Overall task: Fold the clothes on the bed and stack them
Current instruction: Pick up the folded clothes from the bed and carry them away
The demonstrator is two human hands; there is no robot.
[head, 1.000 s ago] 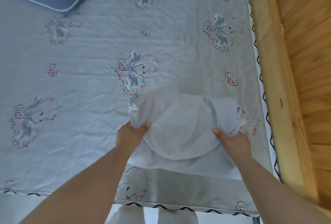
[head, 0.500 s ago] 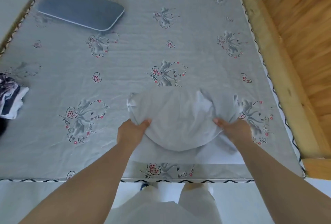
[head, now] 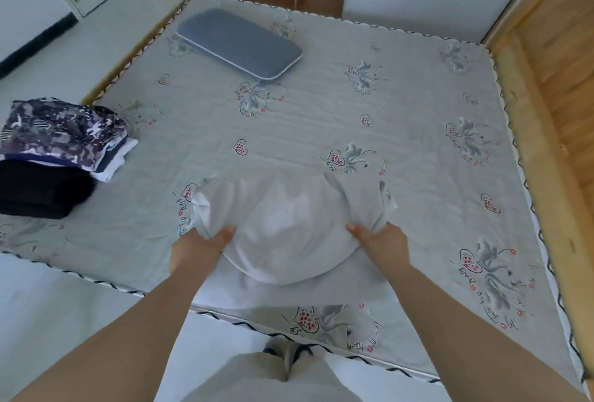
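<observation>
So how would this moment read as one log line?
step: folding white garment | left hand: grips it | right hand: grips it | stack: at bed's left

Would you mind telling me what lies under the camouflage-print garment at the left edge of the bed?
Under the camouflage-print garment a folded white piece sticks out at its right; a black folded garment sits nearer the camera. Any further layers beneath are covered.

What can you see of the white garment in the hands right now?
The white garment is thin, plain, soft-looking cloth, partly folded. Its upper layer billows in a rounded dome, and a flat layer lies under it on the bed near the front edge. The left hand grips its left side, the right hand its right, thumbs on top. Loose folds bunch at both far corners.
</observation>
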